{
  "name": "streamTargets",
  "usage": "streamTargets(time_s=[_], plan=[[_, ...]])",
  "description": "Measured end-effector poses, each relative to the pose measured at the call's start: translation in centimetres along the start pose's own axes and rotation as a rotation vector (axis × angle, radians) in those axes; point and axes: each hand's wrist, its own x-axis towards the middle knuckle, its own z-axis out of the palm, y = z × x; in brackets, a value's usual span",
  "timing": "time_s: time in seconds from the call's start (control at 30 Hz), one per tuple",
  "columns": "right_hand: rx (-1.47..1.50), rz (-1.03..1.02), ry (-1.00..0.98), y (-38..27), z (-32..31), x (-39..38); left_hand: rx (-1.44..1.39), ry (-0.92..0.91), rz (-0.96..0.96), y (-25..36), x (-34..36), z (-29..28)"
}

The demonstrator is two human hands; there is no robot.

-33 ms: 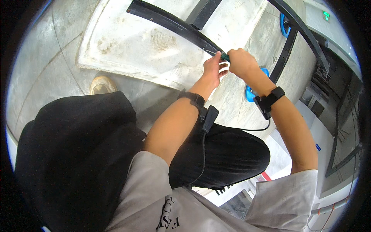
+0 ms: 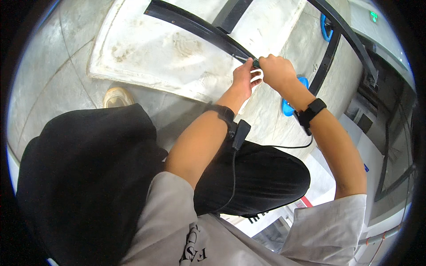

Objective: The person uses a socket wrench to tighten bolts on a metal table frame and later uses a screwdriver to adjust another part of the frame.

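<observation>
A screwdriver [image 2: 256, 64] with a dark green handle and a thin metal shaft lies between my hands. Its tip meets the side of a black metal bar [image 2: 195, 30] with small holes along it. My right hand [image 2: 277, 72] is closed around the handle's back end and hides most of it. Thumb and index finger of my left hand [image 2: 245, 79] pinch the screwdriver where shaft and handle meet, while the other fingers are loosely curled. Whether a screw sits under the tip is too small to tell.
Beneath the bar lies a scuffed white board [image 2: 146, 53] on grey tiles. A black crosspiece [image 2: 233, 15] joins the bar from behind. To the right stand another black frame bar [image 2: 326, 62] and blue round parts [image 2: 287, 106]. A cable [image 2: 288, 148] runs between my wrist straps.
My right hand has shifted slightly left along the screwdriver, and less of the green handle shows. My left hand stays almost in place.
</observation>
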Motion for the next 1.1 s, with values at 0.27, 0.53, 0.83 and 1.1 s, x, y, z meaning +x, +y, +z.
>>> streamTargets(time_s=[0.27, 0.53, 0.83, 1.1], plan=[[1.115, 0.583, -0.496, 1.1, -1.2, 0.9, 0.03, 0.015, 0.025, 0.2, 0.3, -0.3], [1.331, 0.628, -0.533, 1.2, -1.0, 0.5, 0.185, -0.019, 0.059, 1.5, 0.0, -0.8], [0.332, 0.125, -0.105, 0.0, 0.5, -0.4, 0.209, -0.065, 0.025, 1.1, 0.3, -1.2], [1.508, 0.661, -0.397, 1.0, 0.3, -2.6, 0.167, -0.007, 0.029, 0.1, 0.4, -0.9]])
